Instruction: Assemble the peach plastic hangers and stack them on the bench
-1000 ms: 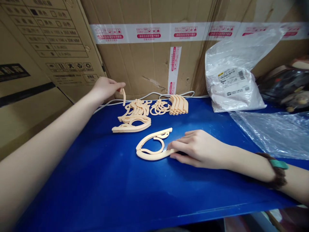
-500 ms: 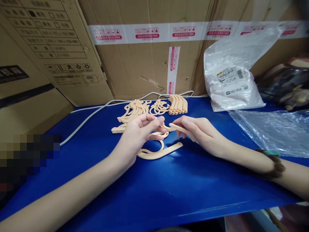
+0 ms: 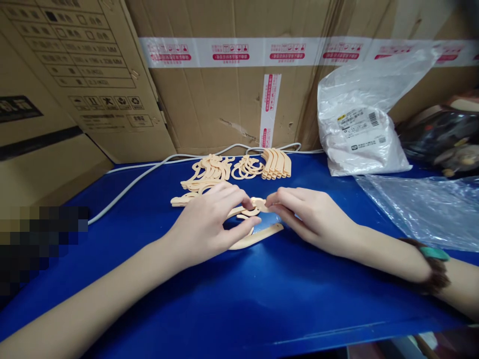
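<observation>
Head view: left hand (image 3: 209, 224) and right hand (image 3: 305, 217) pinch a peach hanger piece (image 3: 258, 203) between them, above the hanger frame (image 3: 258, 237).

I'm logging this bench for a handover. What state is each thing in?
Left hand: pinching the hanger piece.
Right hand: pinching its other side.
Hanger piece: flat on the blue table, partly covered.
Loose parts: heaped.
White bag: full, closed.
Clear bag: flat.

Head camera (1 view) looks down, close over blue table (image 3: 157, 299).
</observation>
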`<state>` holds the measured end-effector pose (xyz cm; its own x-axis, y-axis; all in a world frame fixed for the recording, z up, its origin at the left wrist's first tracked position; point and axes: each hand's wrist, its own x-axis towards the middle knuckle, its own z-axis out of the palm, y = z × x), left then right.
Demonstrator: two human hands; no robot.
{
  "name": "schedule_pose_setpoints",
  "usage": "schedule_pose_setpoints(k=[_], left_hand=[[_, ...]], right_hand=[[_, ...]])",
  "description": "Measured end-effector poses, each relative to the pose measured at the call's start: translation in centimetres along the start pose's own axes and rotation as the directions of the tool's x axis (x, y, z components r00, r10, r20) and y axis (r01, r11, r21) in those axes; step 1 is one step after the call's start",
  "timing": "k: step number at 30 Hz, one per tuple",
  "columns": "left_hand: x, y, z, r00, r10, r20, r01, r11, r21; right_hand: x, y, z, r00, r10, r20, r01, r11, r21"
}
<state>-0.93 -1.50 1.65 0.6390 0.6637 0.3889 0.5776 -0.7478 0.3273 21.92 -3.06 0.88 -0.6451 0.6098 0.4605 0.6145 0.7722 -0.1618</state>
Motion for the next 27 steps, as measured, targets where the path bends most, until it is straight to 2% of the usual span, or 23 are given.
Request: schedule_pose_setpoints(k=[3,6,8,10,15,17,22,27], left_hand=[[0.1,-0.9,-0.2,0.985,0.135,0.107,-0.150,0.978,0.145],[0.2,-1.7,-0.1,0.971,0.170,0.168,-0.209,0.946,0.247],[0.2,-2.1,0.1,0.970,0.170,0.174,-0.215,0.932,0.291],[0.2,-2.2,0.3,0.972,0.172,0.160,-0.215,0.925,0.315],[0.2,-2.4,0.7,0.976,0.194,0.104,-0.219,0.903,0.369],[0.2,-2.5,0.8,0.978,0.190,0.088,-0.210,0.904,0.373],[0.1,-2.0,0.7,0.988,0.136,0.070,-0.151,0.947,0.284],[-0.5,0.3,1.1,0.984,0.153,0.087,-0.164,0.977,0.134]], right_hand=[[0.2,0.2,-0.3,0.988,0.143,0.052,-0.144,0.989,0.014],[0.4,0.2,-0.3,0.952,0.252,0.173,-0.252,0.968,-0.022],[0.4,0.1,-0.2,0.933,0.273,0.235,-0.267,0.962,-0.059],[0.4,0.1,-0.1,0.924,0.246,0.293,-0.241,0.969,-0.052],[0.2,0.1,0.0,0.891,0.014,0.453,-0.079,0.989,0.124],[0.3,0.1,0.0,0.897,0.023,0.441,-0.092,0.987,0.135],[0.5,0.7,-0.1,0.929,0.216,0.300,-0.262,0.957,0.124],[0.6,1.4,-0.2,0.940,0.263,0.217,-0.277,0.960,0.033]])
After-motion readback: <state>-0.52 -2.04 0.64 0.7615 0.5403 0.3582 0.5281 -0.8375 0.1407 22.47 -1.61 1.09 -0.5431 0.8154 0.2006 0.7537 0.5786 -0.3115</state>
